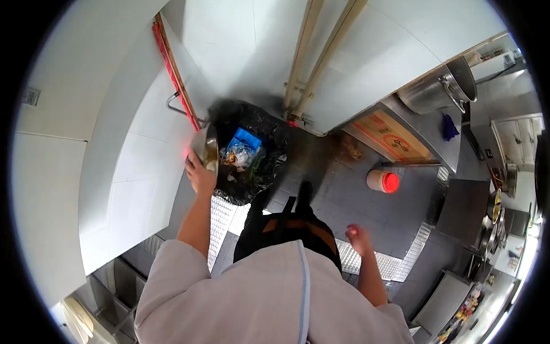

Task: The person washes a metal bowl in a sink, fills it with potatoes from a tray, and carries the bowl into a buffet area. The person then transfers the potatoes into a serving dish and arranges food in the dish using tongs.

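My left hand (201,173) is closed on the rim of a metal bowl (212,150), which is tipped on its side at the left edge of a bin lined with a black garbage bag (277,135). Something pale shows inside the bowl. In the bag lie a blue box (244,141), clear crumpled plastic (243,155) and mixed scraps. Away from the bin, my right hand (358,238) hangs over the floor at my side. Its fingers are curled in, with nothing visible in them.
A jar with a red lid (391,182) stands on the tiled floor. To the right, a steel table holds a large pot (435,89), with a cardboard box (392,137) beneath. Pipes (321,57) run down the wall. A red-wrapped pole (176,74) leans behind the bin.
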Demonstrator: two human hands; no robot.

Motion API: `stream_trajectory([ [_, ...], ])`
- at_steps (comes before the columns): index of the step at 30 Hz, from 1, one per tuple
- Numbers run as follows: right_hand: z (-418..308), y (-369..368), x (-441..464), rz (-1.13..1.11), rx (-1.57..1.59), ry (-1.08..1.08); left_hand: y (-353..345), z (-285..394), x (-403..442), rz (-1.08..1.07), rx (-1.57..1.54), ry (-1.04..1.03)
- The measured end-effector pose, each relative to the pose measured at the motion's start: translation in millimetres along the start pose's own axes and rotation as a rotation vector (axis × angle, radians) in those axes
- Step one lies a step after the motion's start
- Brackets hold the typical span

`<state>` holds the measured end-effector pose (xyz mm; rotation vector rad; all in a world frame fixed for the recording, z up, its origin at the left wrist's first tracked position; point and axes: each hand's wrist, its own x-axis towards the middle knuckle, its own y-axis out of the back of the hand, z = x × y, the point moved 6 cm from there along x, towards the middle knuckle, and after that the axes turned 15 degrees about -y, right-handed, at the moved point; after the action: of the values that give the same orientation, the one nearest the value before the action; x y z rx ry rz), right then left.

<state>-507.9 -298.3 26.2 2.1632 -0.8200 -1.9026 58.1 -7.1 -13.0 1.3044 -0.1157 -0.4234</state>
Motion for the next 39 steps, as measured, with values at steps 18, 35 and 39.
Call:
stream_trajectory([
  [18,149,-204,-183,0.207,0.529,-0.256,107,48,40,-0.521,-1.251,0.075],
  [35,147,-99,-410,0.980,1.454,-0.257,188,557,-316,-1.524,-0.842,-0.488],
  [39,175,-97,-425,1.115,1.832,-0.292,159,618,-456,-1.830,-0.668,-0.516],
])
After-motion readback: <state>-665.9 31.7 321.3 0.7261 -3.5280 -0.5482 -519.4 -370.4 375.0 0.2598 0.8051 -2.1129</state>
